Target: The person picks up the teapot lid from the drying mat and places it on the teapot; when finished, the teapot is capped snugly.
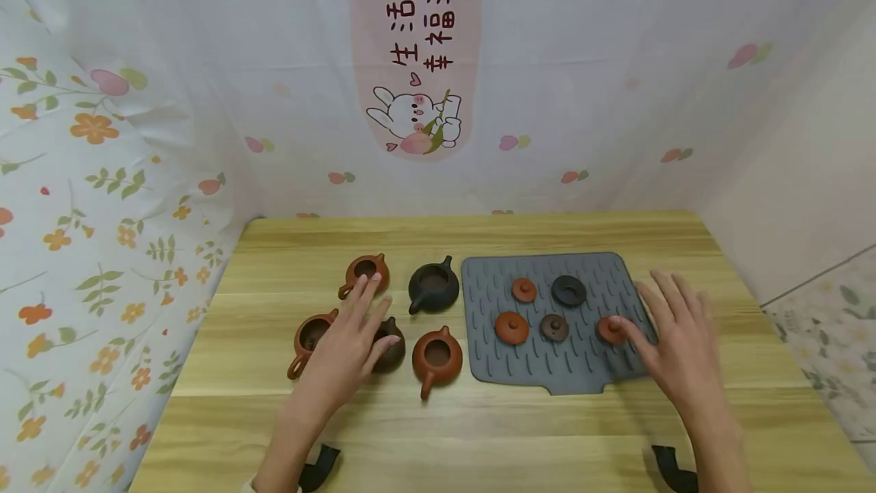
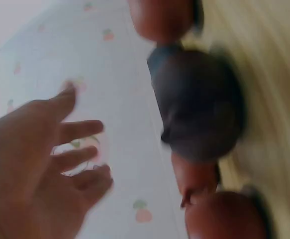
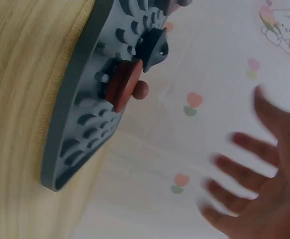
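My left hand [image 1: 345,348] hovers over the teapots with its fingers spread and holds nothing. Beneath it, partly hidden, are a reddish teapot [image 1: 303,337] and a dark brown teapot [image 1: 392,357]. An orange-brown teapot [image 1: 382,272] stands beyond the fingertips, a black teapot [image 1: 445,297] to its right, and another reddish teapot [image 1: 449,373] in front. The teapots whose tops show are lidless. My right hand [image 1: 677,333], empty too, spreads above the right edge of the grey mat [image 1: 575,380]. Its thumb overlaps a small red lid [image 1: 606,332] in the head view.
Other lids lie on the mat: a small red lid [image 1: 524,291], a black lid [image 1: 579,297], a larger red lid [image 1: 506,332] and a dark brown lid [image 1: 554,330]. A patterned cloth [image 1: 568,97] hangs behind the wooden table [image 1: 479,447].
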Demonstrator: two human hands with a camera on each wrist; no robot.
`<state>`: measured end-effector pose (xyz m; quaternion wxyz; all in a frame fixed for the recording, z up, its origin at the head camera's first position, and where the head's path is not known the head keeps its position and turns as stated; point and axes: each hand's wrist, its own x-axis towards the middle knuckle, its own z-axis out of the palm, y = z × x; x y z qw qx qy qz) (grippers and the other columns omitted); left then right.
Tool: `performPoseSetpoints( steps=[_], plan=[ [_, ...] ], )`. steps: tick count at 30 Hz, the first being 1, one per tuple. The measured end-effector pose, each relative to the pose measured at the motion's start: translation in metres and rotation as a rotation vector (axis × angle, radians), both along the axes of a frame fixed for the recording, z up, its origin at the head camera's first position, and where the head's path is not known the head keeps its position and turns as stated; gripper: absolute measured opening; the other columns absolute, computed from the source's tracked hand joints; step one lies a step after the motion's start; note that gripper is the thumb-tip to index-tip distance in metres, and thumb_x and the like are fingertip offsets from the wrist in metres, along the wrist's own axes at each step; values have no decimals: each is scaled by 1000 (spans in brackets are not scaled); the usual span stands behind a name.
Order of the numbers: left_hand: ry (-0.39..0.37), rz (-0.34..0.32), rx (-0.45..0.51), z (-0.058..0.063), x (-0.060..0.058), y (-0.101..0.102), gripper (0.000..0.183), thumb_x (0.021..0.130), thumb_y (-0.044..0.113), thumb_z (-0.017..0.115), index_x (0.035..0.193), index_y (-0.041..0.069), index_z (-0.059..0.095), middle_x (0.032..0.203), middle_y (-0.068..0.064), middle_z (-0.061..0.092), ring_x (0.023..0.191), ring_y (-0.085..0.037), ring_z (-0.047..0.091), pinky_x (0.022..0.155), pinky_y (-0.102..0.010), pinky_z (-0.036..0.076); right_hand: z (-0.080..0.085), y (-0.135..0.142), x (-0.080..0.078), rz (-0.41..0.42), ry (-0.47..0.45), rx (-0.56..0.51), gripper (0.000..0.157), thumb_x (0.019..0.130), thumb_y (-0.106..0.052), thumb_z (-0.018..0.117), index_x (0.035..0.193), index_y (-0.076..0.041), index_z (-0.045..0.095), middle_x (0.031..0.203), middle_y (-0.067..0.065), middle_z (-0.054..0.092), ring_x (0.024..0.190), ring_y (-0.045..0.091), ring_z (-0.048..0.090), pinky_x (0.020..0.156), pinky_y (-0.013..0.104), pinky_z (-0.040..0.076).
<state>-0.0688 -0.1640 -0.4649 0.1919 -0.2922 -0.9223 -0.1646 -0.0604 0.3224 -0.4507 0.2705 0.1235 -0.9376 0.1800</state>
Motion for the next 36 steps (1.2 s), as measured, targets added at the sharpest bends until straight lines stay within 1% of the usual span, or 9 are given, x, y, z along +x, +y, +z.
performPoseSetpoints(
  steps=[3,6,13,19,22,25,29,33,36],
  plan=[
    [99,-21,63,10,10,18,56,121,37,39,137,-6,69,155,-26,59,142,-40,62,97,-49,62,-4,2,1,-19,-99,-60,57,103,-38,78,135,8,68,135,35,64,121,56,61,95,73,49],
    [127,-33,127,9,16,34,38,119,24,49,129,-5,73,134,-23,72,120,-35,74,92,-45,64,-9,5,0,-62,-229,-70,52,91,-12,90,132,10,68,122,34,67,101,51,68,78,67,54],
    [-71,16,226,-1,30,56,10,102,5,73,110,2,69,95,-10,69,73,-21,71,62,-32,60,-20,7,-11,-50,-442,-66,45,92,-10,89,126,14,70,94,18,72,81,29,69,68,42,54],
    [-325,118,238,-50,28,53,35,113,46,61,105,11,58,70,7,51,52,-9,50,48,-28,43,-23,4,-17,-52,-516,-94,23,96,-1,81,114,11,71,91,13,72,81,27,69,67,39,54],
    [-386,168,191,-77,23,49,49,109,64,58,103,15,58,62,12,43,49,-8,49,47,-27,41,-25,4,-18,-41,-520,-105,18,97,1,80,110,9,72,89,11,72,80,26,68,67,37,52],
    [-374,167,163,-88,24,48,54,106,68,59,96,15,59,60,13,40,48,-11,50,48,-26,40,-27,5,-20,-36,-526,-117,16,97,2,79,110,8,72,87,9,71,78,23,66,65,34,50],
    [-359,138,155,-87,25,47,58,102,73,61,87,18,59,57,14,37,46,-9,46,47,-26,38,-29,8,-22,-31,-554,-145,16,97,5,77,111,9,70,87,9,70,78,23,67,65,32,51],
    [-437,129,116,-53,29,51,63,96,77,66,86,15,63,57,11,39,49,-9,46,48,-29,39,-31,13,-25,-17,-593,-182,17,97,6,76,112,10,68,89,11,70,82,25,69,66,30,52],
    [-427,123,45,-40,32,53,63,97,75,68,84,14,61,57,8,40,48,-12,48,46,-34,39,-32,16,-25,-11,-611,-210,17,98,5,76,112,10,67,91,13,70,81,20,67,66,27,51]
  ],
)
